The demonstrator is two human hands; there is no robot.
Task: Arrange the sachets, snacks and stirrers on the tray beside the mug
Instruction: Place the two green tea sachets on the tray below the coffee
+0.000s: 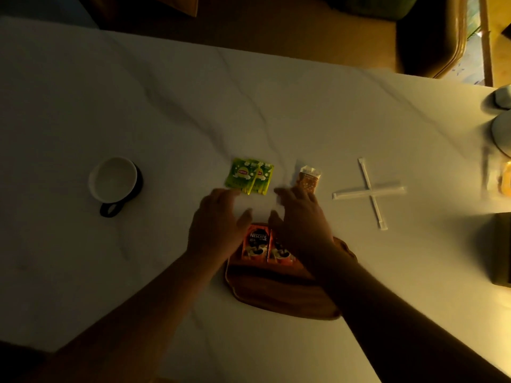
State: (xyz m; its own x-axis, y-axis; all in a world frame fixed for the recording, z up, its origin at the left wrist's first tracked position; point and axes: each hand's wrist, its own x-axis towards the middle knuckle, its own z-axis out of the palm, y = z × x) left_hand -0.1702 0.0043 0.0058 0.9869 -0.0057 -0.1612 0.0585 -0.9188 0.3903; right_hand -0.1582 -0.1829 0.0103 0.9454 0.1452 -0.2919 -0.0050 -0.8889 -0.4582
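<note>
**Handling Notes: Sachets, Snack and Stirrers at the Tray**

On the white marble-veined counter (276,111), the items lie as follows, left to right.

1. The white ceramic mug with a black outer wall and handle (114,183) stands upright and well apart from everything else. It looks rigid, comparatively heavy and breakable.

2. The left hand (215,225) is spread open and empty, fingertips just short of the two green foil tea sachets (250,176). These overlap one another flat on the counter. They are likely very light, thin and slick; pinch one at an edge or corner rather than pressing from above, or slide it first to raise an edge.

3. Two orange coffee sachets (265,247) lie side by side at the far end of the brown oval wooden tray (276,297), partly covered by both hands.

4. The right hand (301,225) is likewise open and holds nothing; its fingers reach the near end of the small clear-wrapped brown snack packet (309,179). Whether they touch it cannot be told through the blur. The contents appear brittle, so grip lightly across the sides.

5. Two white paper-wrapped stirrers (369,192) lie crossed, apart from the tray. They are slender and light; lift the upper one first, near the middle.
</note>
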